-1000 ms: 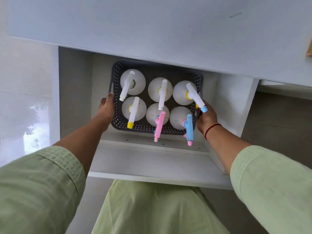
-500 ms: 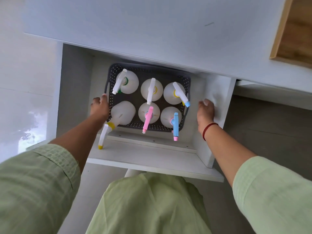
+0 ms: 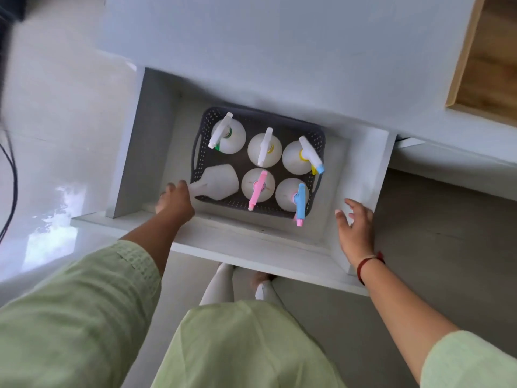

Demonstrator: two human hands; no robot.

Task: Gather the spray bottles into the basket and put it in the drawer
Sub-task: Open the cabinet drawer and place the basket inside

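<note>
Dark perforated basket [image 3: 202, 152] sits inside the open white drawer [image 3: 361, 175], packed with 6 white spray bottles. 5 stand upright; the front-left bottle [image 3: 218, 182] tips over the basket's rim.

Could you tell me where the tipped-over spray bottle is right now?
In the head view, it lies at the basket's front-left corner, neck over the rim at the left hand.

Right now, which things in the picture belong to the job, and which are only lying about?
Belong to the job:
- dark basket inside the open drawer
- five upright spray bottles, e.g.
- tipped bottle at the left hand
- right hand, open

Just lying about:
- black cable
- wooden panel
</note>
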